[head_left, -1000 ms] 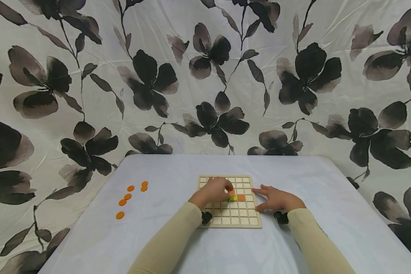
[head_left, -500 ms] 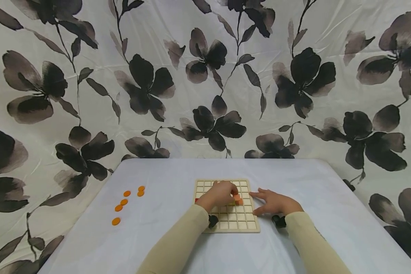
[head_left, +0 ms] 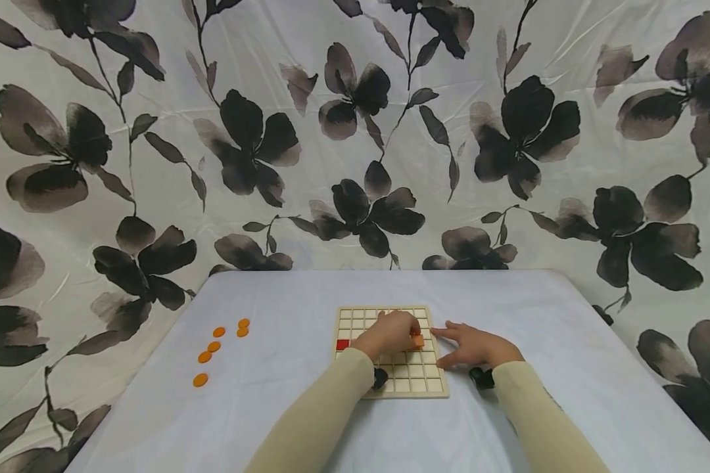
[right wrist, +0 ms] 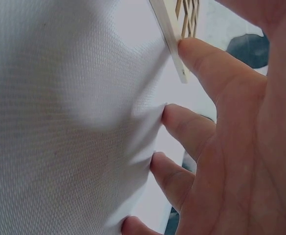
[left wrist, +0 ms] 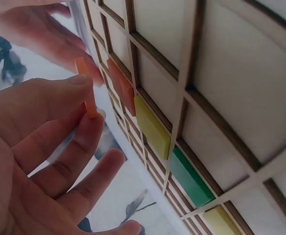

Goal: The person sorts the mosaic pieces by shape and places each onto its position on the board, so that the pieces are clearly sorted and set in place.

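Observation:
My left hand (head_left: 388, 334) pinches a thin orange tile (left wrist: 90, 105) between thumb and fingers, on edge, just above the gridded wooden board (head_left: 417, 387). In the left wrist view, a row of tiles fills neighbouring cells: an orange tile (left wrist: 121, 86), a yellow tile (left wrist: 152, 128), a green tile (left wrist: 191, 179) and a second yellow tile (left wrist: 222, 221). A red tile (head_left: 343, 344) sits in a cell near the board's left edge. My right hand (head_left: 482, 346) rests at the board's right side with spread fingers, one fingertip against the frame and others on the cloth.
Several orange discs (head_left: 200, 380) lie scattered on the left part of the white-covered table (head_left: 284, 420). A floral cloth (head_left: 367, 151) hangs behind the table's far edge. My left forearm (head_left: 316, 414) crosses in front of the board's lower left corner.
My left hand has moved rightward across the board, holding the orange tile. The red tile at the left has come out from behind it. My right hand stays at the board's edge.

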Demonstrator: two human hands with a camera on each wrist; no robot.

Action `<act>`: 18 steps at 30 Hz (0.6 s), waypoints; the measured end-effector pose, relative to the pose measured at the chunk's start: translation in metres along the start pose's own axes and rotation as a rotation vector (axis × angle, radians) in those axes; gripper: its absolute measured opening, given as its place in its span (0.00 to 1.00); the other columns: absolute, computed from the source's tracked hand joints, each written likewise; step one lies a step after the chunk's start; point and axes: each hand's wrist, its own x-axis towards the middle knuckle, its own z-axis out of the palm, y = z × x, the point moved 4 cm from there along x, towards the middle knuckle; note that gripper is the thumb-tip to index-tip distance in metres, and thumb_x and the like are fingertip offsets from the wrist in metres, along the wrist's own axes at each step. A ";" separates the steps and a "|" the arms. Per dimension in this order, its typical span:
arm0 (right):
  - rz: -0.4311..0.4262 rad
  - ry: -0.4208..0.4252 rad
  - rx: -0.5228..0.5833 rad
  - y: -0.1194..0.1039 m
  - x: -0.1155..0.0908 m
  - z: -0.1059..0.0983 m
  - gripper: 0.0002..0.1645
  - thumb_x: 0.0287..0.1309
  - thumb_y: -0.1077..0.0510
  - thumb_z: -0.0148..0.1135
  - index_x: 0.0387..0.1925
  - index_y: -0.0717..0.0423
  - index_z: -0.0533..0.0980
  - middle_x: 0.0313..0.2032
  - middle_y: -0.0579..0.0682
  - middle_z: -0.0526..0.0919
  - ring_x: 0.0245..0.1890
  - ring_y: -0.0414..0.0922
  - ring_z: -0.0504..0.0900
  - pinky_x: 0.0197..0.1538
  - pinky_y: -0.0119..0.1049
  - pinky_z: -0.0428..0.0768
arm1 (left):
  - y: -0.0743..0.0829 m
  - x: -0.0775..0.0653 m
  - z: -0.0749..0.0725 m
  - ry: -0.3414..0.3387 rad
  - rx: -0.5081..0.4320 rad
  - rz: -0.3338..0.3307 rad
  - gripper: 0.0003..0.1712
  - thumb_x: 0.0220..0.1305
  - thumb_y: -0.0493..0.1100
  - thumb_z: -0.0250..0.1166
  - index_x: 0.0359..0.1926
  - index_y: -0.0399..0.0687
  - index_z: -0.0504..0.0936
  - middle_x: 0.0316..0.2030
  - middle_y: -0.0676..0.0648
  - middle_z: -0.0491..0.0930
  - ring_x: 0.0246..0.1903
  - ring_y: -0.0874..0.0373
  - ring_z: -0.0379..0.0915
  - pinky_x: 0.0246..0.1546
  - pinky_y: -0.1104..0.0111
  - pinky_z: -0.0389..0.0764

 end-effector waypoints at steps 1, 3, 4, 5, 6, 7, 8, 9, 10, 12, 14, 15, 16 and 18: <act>0.000 -0.002 0.005 0.000 0.000 0.000 0.49 0.48 0.37 0.69 0.71 0.37 0.62 0.75 0.56 0.54 0.74 0.63 0.51 0.66 0.68 0.56 | 0.000 0.001 0.001 -0.002 -0.001 -0.002 0.09 0.59 0.44 0.68 0.41 0.50 0.86 0.35 0.56 0.83 0.41 0.60 0.77 0.65 0.39 0.59; -0.003 -0.005 0.011 0.002 0.002 0.002 0.49 0.48 0.37 0.69 0.71 0.37 0.62 0.75 0.56 0.54 0.74 0.62 0.51 0.66 0.68 0.56 | 0.000 0.003 0.003 -0.008 0.005 0.001 0.08 0.58 0.44 0.69 0.40 0.51 0.86 0.33 0.56 0.82 0.39 0.60 0.76 0.64 0.39 0.60; -0.005 -0.005 0.013 0.003 0.003 0.003 0.49 0.48 0.37 0.69 0.71 0.37 0.62 0.75 0.56 0.54 0.74 0.62 0.51 0.67 0.68 0.56 | 0.000 0.004 0.004 -0.010 0.007 0.002 0.09 0.58 0.44 0.69 0.40 0.50 0.86 0.33 0.56 0.82 0.39 0.60 0.76 0.64 0.39 0.59; -0.007 -0.005 0.016 0.004 0.003 0.004 0.49 0.48 0.37 0.69 0.71 0.37 0.62 0.75 0.56 0.54 0.74 0.62 0.51 0.67 0.67 0.56 | 0.000 0.006 0.005 -0.013 0.013 0.002 0.09 0.58 0.44 0.69 0.40 0.50 0.86 0.32 0.56 0.82 0.38 0.60 0.76 0.64 0.38 0.60; -0.008 -0.006 0.017 0.004 0.004 0.005 0.49 0.48 0.37 0.69 0.71 0.37 0.62 0.75 0.56 0.54 0.74 0.62 0.51 0.67 0.67 0.56 | 0.000 0.008 0.006 -0.016 0.022 0.003 0.10 0.58 0.44 0.69 0.41 0.50 0.86 0.34 0.56 0.83 0.39 0.60 0.76 0.64 0.38 0.60; -0.007 -0.006 0.015 0.004 0.004 0.005 0.49 0.48 0.37 0.69 0.71 0.37 0.62 0.75 0.55 0.54 0.74 0.62 0.51 0.67 0.67 0.57 | 0.000 0.009 0.007 -0.020 0.029 0.006 0.10 0.57 0.44 0.69 0.42 0.50 0.86 0.35 0.55 0.84 0.40 0.60 0.77 0.64 0.38 0.60; -0.010 -0.002 0.011 0.004 0.004 0.005 0.48 0.48 0.37 0.69 0.71 0.37 0.62 0.75 0.56 0.54 0.74 0.62 0.51 0.67 0.66 0.57 | 0.000 0.011 0.007 -0.025 0.038 0.007 0.11 0.58 0.43 0.69 0.43 0.50 0.86 0.36 0.55 0.84 0.41 0.59 0.77 0.63 0.38 0.61; -0.012 0.000 0.010 0.004 0.004 0.005 0.48 0.49 0.37 0.69 0.71 0.38 0.62 0.75 0.56 0.54 0.74 0.61 0.52 0.67 0.66 0.57 | 0.001 0.012 0.007 -0.025 0.044 0.006 0.12 0.57 0.43 0.69 0.43 0.50 0.86 0.38 0.55 0.84 0.43 0.59 0.78 0.63 0.38 0.61; -0.016 0.002 0.008 0.003 0.004 0.004 0.48 0.49 0.37 0.69 0.71 0.38 0.62 0.74 0.56 0.54 0.74 0.62 0.52 0.67 0.66 0.57 | 0.001 0.013 0.008 -0.029 0.049 0.005 0.13 0.58 0.44 0.69 0.44 0.50 0.86 0.40 0.54 0.85 0.46 0.58 0.78 0.63 0.38 0.60; -0.020 0.004 0.004 0.001 0.003 0.003 0.48 0.49 0.38 0.69 0.71 0.38 0.62 0.74 0.56 0.54 0.74 0.62 0.52 0.67 0.66 0.57 | 0.003 0.015 0.008 -0.039 0.065 0.007 0.14 0.58 0.44 0.68 0.46 0.51 0.86 0.45 0.53 0.85 0.51 0.56 0.78 0.64 0.38 0.60; -0.028 0.005 0.004 0.001 0.002 0.002 0.48 0.50 0.38 0.68 0.71 0.39 0.62 0.75 0.57 0.54 0.74 0.62 0.52 0.67 0.65 0.58 | 0.005 0.015 0.008 -0.049 0.078 0.011 0.14 0.60 0.46 0.67 0.47 0.51 0.86 0.46 0.53 0.84 0.53 0.54 0.77 0.64 0.38 0.60; -0.033 0.005 0.001 0.001 0.002 0.002 0.48 0.50 0.38 0.68 0.71 0.39 0.62 0.74 0.57 0.54 0.74 0.63 0.52 0.67 0.66 0.58 | 0.006 0.016 0.009 -0.051 0.083 0.013 0.14 0.60 0.47 0.67 0.47 0.51 0.85 0.47 0.53 0.84 0.53 0.54 0.77 0.64 0.38 0.60; -0.033 0.005 0.001 0.001 0.002 0.001 0.48 0.50 0.38 0.68 0.71 0.39 0.62 0.74 0.57 0.54 0.74 0.63 0.52 0.67 0.65 0.58 | 0.007 0.016 0.009 -0.056 0.093 0.017 0.14 0.61 0.48 0.67 0.47 0.52 0.85 0.47 0.54 0.84 0.54 0.53 0.77 0.64 0.38 0.61; -0.028 0.005 0.003 0.002 0.002 0.001 0.48 0.50 0.38 0.68 0.71 0.38 0.62 0.75 0.57 0.53 0.74 0.62 0.52 0.67 0.65 0.58 | 0.008 0.017 0.010 -0.062 0.109 0.016 0.14 0.62 0.49 0.66 0.47 0.52 0.85 0.47 0.54 0.84 0.53 0.53 0.77 0.64 0.38 0.61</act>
